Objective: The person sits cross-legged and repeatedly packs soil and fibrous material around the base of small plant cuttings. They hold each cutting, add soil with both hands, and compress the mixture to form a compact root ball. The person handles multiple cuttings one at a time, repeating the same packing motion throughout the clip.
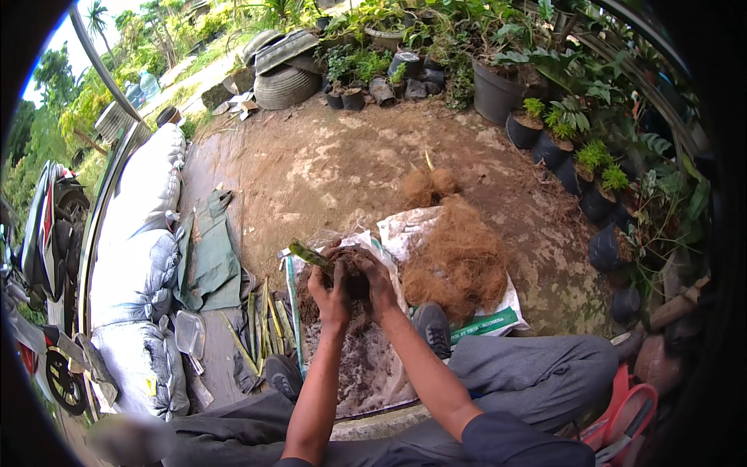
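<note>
Both my hands are cupped around a dark ball of soil and roots (355,279) above a soil-strewn sack (370,373). My left hand (331,295) presses its near-left side, my right hand (376,286) its right side. A green plant stem (308,253) sticks out to the upper left of the ball. To the right, a heap of brown coconut fibre (458,257) lies on a white sack (408,230). Beyond the heap sit fibre-wrapped balls (429,185) with a pale shoot. Several cut green stems (269,318) lie left of the soil-strewn sack.
White filled sacks (137,274) line the left side, beside a green cloth (213,251) and a clear plastic container (190,334). Potted plants (523,128) curve along the back and right. A red plastic object (627,408) stands at the lower right. Motorbikes are at the far left.
</note>
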